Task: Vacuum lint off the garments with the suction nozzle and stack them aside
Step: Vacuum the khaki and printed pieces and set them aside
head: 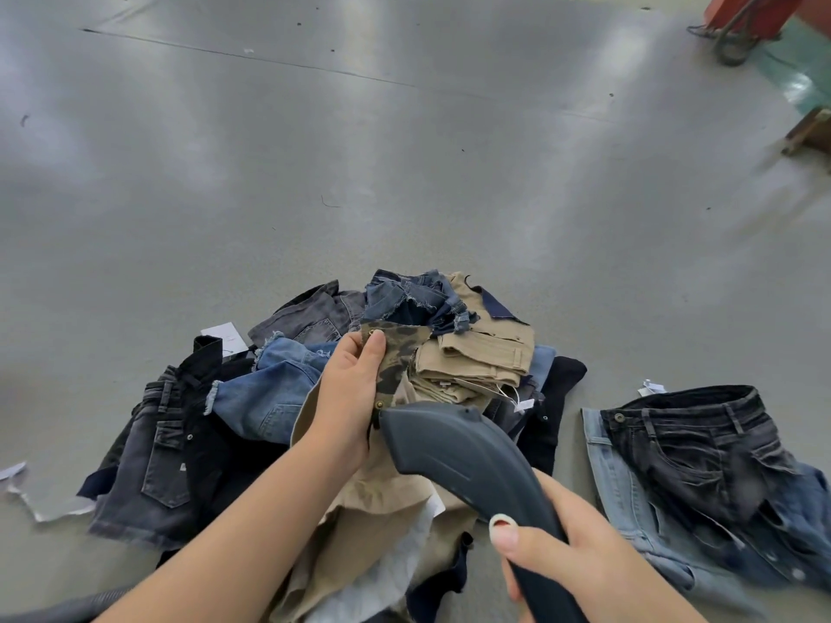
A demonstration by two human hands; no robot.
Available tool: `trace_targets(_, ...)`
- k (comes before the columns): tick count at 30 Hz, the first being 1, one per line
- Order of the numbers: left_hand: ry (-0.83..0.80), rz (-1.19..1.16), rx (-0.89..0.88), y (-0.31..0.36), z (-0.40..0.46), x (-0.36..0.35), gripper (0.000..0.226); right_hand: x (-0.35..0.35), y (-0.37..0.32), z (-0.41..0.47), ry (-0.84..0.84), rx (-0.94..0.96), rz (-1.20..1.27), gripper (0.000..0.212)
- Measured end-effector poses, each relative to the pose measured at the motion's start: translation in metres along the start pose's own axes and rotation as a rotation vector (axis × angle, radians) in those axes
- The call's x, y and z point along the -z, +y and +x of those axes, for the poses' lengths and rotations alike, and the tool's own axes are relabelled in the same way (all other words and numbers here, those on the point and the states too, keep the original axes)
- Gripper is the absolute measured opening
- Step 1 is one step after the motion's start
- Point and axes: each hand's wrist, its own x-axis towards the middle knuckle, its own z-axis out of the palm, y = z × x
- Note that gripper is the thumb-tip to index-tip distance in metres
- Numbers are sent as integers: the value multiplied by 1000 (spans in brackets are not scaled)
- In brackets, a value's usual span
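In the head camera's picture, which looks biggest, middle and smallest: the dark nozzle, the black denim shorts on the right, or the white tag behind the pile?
As they look:
1. black denim shorts
2. suction nozzle, though nearness to the camera enlarges it, so these two are unsure
3. white tag, clearly smallest

A matt dark-grey plastic suction nozzle [454, 447] lies over khaki cotton cloth [373, 523]. Frayed blue denim [270, 393] tops the pile on a smooth, glossy grey floor [404, 173].

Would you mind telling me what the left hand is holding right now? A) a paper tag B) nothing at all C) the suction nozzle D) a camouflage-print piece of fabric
D: the left hand pinches the camouflage fabric with its thumb on top, while the right hand grips the nozzle.
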Motion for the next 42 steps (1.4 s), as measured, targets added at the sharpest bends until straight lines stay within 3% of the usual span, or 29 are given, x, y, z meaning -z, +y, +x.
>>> trace_targets(5, -90, 25, 0, -10, -8, -7, 12, 6, -6, 4, 67, -47, 166, 30)
trace_targets(11, -52, 100, -66, -9, -5, -2, 13, 27, -15, 1, 293, 28, 212, 19)
trace_targets(17, 25, 43, -68, -4, 1, -1, 15, 2, 2, -4, 85, 7, 98, 35)
trace_targets(20, 39, 43, -72, -5, 1, -1, 15, -7, 7, 2, 95, 25, -10, 45)
trace_targets(25, -101, 71, -57, -11, -10, -6, 17, 3, -3, 7, 120, -27, 177, 25)
trace_targets(32, -226, 61, -73, -11, -19, -8, 11, 25, -8, 12, 267, -32, 201, 18)
trace_targets(36, -370, 156, 68, -3, -20, -2, 15, 42, -10, 12, 341, -7, 242, 21)
trace_targets(39, -413, 212, 158, 10, -12, 8, 12, 51, -9, 6, 318, 15, 231, 19)
trace_targets(42, -376, 269, 116, 19, -6, 14, 19, 52, -8, 1, 254, -4, 209, 18)
